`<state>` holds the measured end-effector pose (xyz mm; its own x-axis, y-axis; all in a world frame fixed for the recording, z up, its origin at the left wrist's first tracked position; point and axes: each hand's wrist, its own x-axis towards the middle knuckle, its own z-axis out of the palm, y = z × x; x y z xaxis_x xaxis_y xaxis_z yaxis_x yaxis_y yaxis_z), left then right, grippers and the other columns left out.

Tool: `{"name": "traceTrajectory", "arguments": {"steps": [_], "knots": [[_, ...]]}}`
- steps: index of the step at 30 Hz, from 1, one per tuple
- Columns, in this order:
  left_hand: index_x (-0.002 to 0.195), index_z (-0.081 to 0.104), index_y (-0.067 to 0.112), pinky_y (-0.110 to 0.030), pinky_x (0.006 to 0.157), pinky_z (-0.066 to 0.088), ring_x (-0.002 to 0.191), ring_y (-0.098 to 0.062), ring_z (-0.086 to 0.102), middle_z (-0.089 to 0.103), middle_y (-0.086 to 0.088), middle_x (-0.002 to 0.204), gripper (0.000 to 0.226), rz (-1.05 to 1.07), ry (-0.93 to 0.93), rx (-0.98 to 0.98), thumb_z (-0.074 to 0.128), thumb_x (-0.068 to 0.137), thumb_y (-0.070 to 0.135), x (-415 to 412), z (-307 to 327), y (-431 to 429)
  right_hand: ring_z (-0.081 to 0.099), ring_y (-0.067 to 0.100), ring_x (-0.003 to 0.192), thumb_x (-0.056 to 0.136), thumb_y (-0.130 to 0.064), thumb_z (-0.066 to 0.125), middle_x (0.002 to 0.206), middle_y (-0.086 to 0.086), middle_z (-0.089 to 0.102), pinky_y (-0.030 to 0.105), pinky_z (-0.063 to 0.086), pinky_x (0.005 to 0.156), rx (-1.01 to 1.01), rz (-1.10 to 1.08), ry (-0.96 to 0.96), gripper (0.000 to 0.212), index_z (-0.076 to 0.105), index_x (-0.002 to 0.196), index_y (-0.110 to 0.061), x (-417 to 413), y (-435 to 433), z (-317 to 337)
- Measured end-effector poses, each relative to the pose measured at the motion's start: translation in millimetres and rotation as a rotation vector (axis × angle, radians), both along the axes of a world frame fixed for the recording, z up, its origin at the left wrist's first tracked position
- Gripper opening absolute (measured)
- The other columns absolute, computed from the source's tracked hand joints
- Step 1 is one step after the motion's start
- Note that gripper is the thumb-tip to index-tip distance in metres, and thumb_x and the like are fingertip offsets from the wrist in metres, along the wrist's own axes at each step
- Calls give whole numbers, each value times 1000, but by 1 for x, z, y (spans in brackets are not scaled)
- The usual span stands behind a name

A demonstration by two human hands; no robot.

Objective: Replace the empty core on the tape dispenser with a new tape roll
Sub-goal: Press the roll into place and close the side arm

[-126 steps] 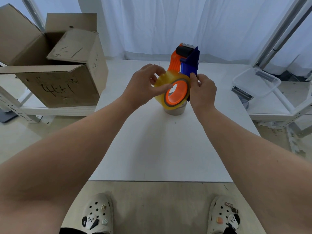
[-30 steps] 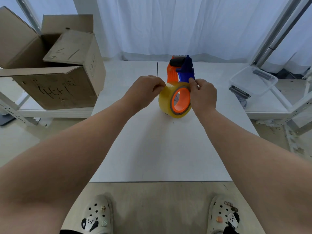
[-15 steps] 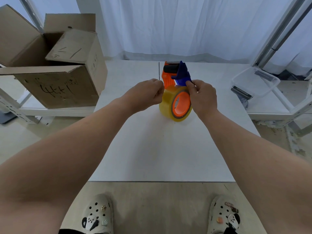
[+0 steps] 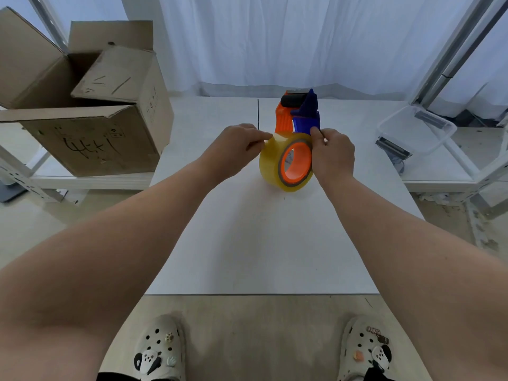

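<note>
Head view. At far left an open cardboard box [image 4: 82,127] stands on a low shelf beside the table [image 4: 261,243]. The left hand [image 4: 236,149] pinches the upper left rim of the yellow tape roll [image 4: 270,166], fingertips closed on its outer wrap. The roll sits on the orange hub of the tape dispenser [image 4: 301,116], whose roller and blue plate point away from the person, and its lower edge rests on the table at centre. The right hand [image 4: 332,158] is curled round the dispenser's blue frame on the roll's right side, steadying it. At far right lies a clear plastic container [image 4: 415,130]. Compared with four seconds earlier, the dispenser has come down from a raised position to the table, and within the last second the left fingertips have settled at the top of the roll. Mounting appears finished; the likely step in hand is lifting the free end to thread it toward the roller. No empty core is visible.
</note>
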<state>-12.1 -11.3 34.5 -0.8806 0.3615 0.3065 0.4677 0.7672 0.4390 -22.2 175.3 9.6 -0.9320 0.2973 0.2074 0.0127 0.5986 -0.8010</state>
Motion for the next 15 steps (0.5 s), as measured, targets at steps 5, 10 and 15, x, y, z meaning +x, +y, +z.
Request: {"name": "traceTrajectory", "arguments": {"steps": [5, 10, 15], "knots": [[111, 67, 4, -21, 81, 42, 94, -23, 62, 68, -13, 104, 25, 16, 17, -4, 53, 93, 12, 1, 5, 3, 54, 17, 83, 100, -34, 40, 105, 7, 68, 25, 36, 66, 28, -4, 6, 34, 64, 108, -12, 1, 2, 0], [109, 65, 4, -24, 78, 43, 88, -21, 61, 67, -12, 103, 23, 30, -25, -131, 49, 95, 15, 2, 5, 4, 55, 16, 82, 99, -34, 42, 104, 6, 70, 21, 35, 60, 98, 47, 34, 34, 64, 113, -13, 3, 2, -2], [97, 61, 4, -19, 57, 34, 76, -17, 48, 56, -7, 88, 14, 60, -33, -162, 53, 89, 13, -2, 4, -1, 56, 16, 80, 99, -34, 43, 101, 7, 70, 14, 35, 57, 126, 109, 57, 34, 64, 113, -11, 4, -2, -1]]}}
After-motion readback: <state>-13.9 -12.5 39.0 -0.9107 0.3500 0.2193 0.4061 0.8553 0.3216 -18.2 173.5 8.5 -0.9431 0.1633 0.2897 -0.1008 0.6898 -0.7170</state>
